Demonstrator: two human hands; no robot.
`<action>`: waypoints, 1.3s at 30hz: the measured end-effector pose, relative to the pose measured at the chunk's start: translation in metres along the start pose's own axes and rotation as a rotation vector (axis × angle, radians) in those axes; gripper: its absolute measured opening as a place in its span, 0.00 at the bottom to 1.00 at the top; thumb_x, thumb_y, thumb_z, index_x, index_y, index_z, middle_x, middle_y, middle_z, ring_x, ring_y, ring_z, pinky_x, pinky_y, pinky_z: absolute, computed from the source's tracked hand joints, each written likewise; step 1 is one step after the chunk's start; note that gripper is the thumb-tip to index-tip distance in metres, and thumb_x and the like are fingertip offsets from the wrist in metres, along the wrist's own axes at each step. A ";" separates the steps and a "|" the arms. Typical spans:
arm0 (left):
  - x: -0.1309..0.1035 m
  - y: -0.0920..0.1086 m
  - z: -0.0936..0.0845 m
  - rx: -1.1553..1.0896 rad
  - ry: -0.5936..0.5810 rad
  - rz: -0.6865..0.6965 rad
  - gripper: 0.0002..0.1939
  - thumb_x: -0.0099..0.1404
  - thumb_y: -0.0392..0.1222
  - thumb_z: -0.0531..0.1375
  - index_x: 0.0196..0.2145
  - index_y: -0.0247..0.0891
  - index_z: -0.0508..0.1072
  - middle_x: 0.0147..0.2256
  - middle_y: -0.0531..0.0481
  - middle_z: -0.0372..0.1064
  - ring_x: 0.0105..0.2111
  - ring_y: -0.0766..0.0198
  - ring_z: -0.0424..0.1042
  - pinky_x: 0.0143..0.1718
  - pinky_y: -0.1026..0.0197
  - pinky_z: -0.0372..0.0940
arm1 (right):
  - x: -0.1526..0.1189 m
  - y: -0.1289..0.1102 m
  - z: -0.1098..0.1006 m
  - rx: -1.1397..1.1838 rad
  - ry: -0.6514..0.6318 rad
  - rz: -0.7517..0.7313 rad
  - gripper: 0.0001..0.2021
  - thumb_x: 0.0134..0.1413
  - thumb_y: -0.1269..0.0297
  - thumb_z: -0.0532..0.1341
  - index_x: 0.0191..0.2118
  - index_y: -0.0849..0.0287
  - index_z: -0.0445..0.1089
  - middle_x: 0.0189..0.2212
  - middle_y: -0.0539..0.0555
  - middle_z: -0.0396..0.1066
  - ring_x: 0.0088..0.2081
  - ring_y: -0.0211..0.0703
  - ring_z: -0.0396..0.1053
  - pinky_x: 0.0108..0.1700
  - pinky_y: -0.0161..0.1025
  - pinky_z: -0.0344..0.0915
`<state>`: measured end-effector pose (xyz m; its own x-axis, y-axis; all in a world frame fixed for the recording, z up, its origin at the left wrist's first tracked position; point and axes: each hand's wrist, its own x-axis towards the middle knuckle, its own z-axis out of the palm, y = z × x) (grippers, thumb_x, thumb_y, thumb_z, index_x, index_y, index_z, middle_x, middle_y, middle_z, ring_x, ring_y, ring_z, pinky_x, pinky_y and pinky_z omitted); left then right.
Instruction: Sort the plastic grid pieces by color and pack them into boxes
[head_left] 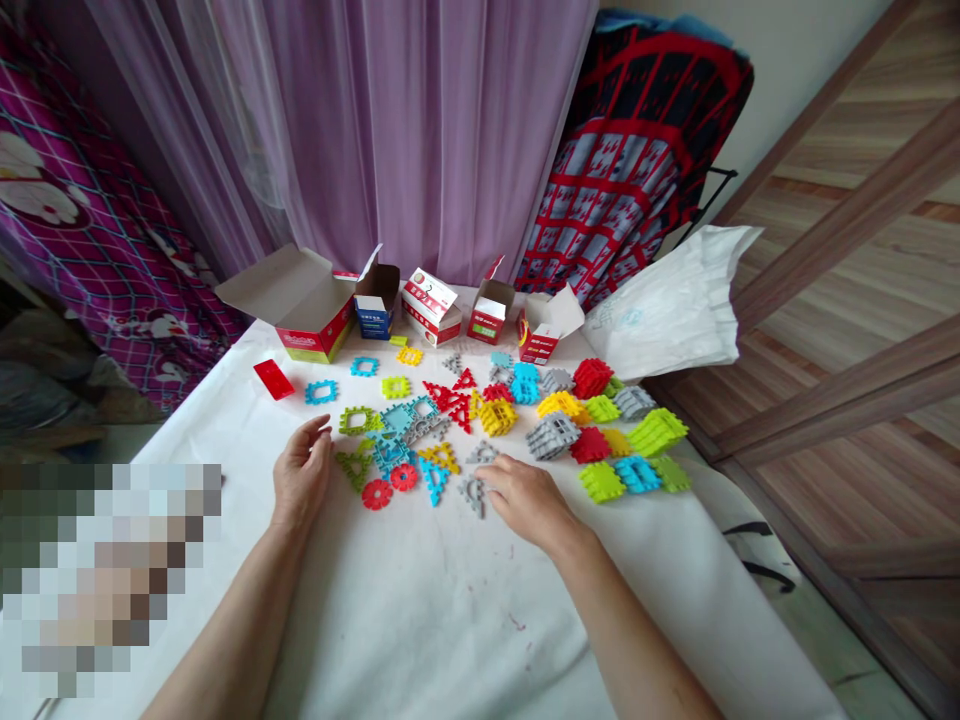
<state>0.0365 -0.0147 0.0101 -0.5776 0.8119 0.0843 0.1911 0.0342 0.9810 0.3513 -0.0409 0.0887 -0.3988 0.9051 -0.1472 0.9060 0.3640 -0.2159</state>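
My left hand rests on its side on the white table, fingers loosely bent and apart, holding nothing I can see. It is beside a green square frame piece and a dark green triangle piece. My right hand reaches in from the right with fingers stretched out. Its fingertips are at a grey triangle piece, just below another grey triangle; whether they touch is unclear. Between my hands lie a blue triangle, a yellow triangle and two red round pieces.
Stacks of interlocking pieces in green, grey, yellow and red stand on the right. Several opened small boxes line the back edge, with a white bag beside them. A red rectangular piece lies at left.
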 end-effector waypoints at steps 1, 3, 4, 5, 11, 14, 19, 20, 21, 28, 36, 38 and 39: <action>0.000 0.000 0.000 0.001 -0.001 0.001 0.21 0.58 0.50 0.58 0.48 0.41 0.75 0.42 0.46 0.75 0.47 0.55 0.74 0.49 0.53 0.69 | 0.001 0.002 -0.001 -0.014 -0.011 -0.080 0.17 0.61 0.71 0.56 0.50 0.46 0.73 0.48 0.50 0.74 0.47 0.41 0.71 0.44 0.33 0.61; 0.000 0.000 -0.001 0.004 -0.004 0.002 0.21 0.58 0.50 0.58 0.47 0.41 0.75 0.42 0.46 0.76 0.47 0.55 0.74 0.49 0.53 0.69 | 0.003 0.005 0.000 -0.045 -0.038 -0.176 0.16 0.60 0.71 0.57 0.47 0.46 0.75 0.48 0.49 0.71 0.47 0.41 0.70 0.43 0.33 0.61; 0.001 0.000 -0.001 0.005 -0.005 0.002 0.21 0.58 0.50 0.58 0.47 0.41 0.75 0.42 0.46 0.76 0.47 0.55 0.74 0.49 0.53 0.69 | 0.004 0.006 0.000 -0.055 -0.046 -0.202 0.13 0.60 0.71 0.58 0.45 0.47 0.75 0.46 0.49 0.71 0.46 0.41 0.69 0.43 0.33 0.61; 0.001 0.000 -0.001 0.007 -0.005 0.001 0.20 0.58 0.50 0.58 0.47 0.42 0.75 0.42 0.46 0.76 0.47 0.55 0.74 0.49 0.53 0.69 | 0.006 0.008 0.001 -0.061 -0.050 -0.223 0.11 0.60 0.70 0.59 0.43 0.48 0.76 0.45 0.49 0.70 0.46 0.41 0.69 0.43 0.33 0.61; 0.001 -0.001 0.000 0.008 -0.004 -0.001 0.21 0.58 0.51 0.58 0.48 0.42 0.75 0.42 0.46 0.76 0.46 0.56 0.74 0.49 0.53 0.69 | 0.008 0.010 0.009 -0.141 -0.037 -0.331 0.04 0.60 0.65 0.63 0.39 0.52 0.75 0.42 0.51 0.70 0.44 0.42 0.68 0.42 0.35 0.62; 0.001 -0.002 0.000 0.005 -0.006 0.000 0.23 0.58 0.51 0.58 0.49 0.41 0.75 0.42 0.46 0.75 0.44 0.57 0.74 0.47 0.54 0.69 | 0.005 0.009 0.017 -0.161 -0.022 -0.369 0.04 0.62 0.66 0.61 0.38 0.55 0.74 0.41 0.53 0.71 0.43 0.43 0.68 0.43 0.36 0.63; 0.002 -0.004 -0.001 0.012 -0.013 0.013 0.23 0.58 0.52 0.58 0.49 0.41 0.75 0.42 0.46 0.75 0.42 0.58 0.74 0.47 0.55 0.69 | 0.009 0.019 0.018 -0.138 0.127 -0.192 0.08 0.67 0.65 0.55 0.41 0.57 0.73 0.41 0.56 0.71 0.44 0.44 0.69 0.46 0.38 0.63; 0.002 -0.005 -0.001 0.018 -0.013 0.018 0.23 0.58 0.52 0.59 0.49 0.41 0.75 0.42 0.46 0.75 0.42 0.58 0.74 0.47 0.55 0.69 | 0.013 0.022 0.016 -0.144 0.155 -0.116 0.09 0.67 0.64 0.55 0.42 0.57 0.73 0.42 0.57 0.71 0.45 0.45 0.69 0.46 0.38 0.63; 0.002 -0.006 -0.001 0.023 -0.012 0.022 0.23 0.58 0.52 0.59 0.49 0.41 0.75 0.41 0.46 0.75 0.42 0.58 0.74 0.48 0.55 0.69 | 0.017 0.024 0.014 -0.153 0.166 -0.049 0.10 0.67 0.63 0.55 0.43 0.57 0.73 0.43 0.57 0.71 0.45 0.45 0.69 0.46 0.38 0.63; 0.003 -0.008 -0.001 0.021 -0.018 0.030 0.22 0.59 0.51 0.58 0.49 0.41 0.75 0.41 0.46 0.75 0.43 0.58 0.74 0.48 0.55 0.69 | 0.039 0.019 0.010 -0.219 0.070 0.018 0.10 0.66 0.61 0.55 0.44 0.56 0.73 0.44 0.55 0.72 0.46 0.45 0.70 0.43 0.37 0.63; 0.004 -0.010 -0.001 0.011 -0.025 0.019 0.22 0.59 0.52 0.58 0.49 0.42 0.75 0.41 0.46 0.75 0.44 0.57 0.74 0.49 0.53 0.69 | 0.039 0.019 0.009 -0.223 0.062 0.016 0.09 0.64 0.61 0.58 0.45 0.54 0.74 0.44 0.55 0.72 0.47 0.45 0.70 0.43 0.37 0.63; 0.004 -0.010 -0.001 0.016 -0.025 0.016 0.22 0.59 0.52 0.58 0.49 0.42 0.75 0.41 0.46 0.75 0.44 0.56 0.74 0.50 0.52 0.68 | 0.041 0.020 0.007 -0.217 0.048 0.022 0.09 0.64 0.62 0.57 0.44 0.53 0.74 0.44 0.55 0.72 0.46 0.45 0.70 0.43 0.37 0.63; 0.003 -0.009 -0.001 0.019 -0.025 0.014 0.22 0.59 0.52 0.58 0.49 0.42 0.75 0.41 0.46 0.75 0.44 0.56 0.74 0.50 0.52 0.68 | 0.041 0.020 0.007 -0.217 0.041 0.023 0.09 0.64 0.63 0.57 0.44 0.54 0.74 0.44 0.55 0.72 0.46 0.45 0.70 0.43 0.37 0.63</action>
<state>0.0316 -0.0131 0.0016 -0.5551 0.8265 0.0936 0.2144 0.0335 0.9762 0.3517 0.0023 0.0720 -0.3755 0.9203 -0.1093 0.9259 0.3779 0.0005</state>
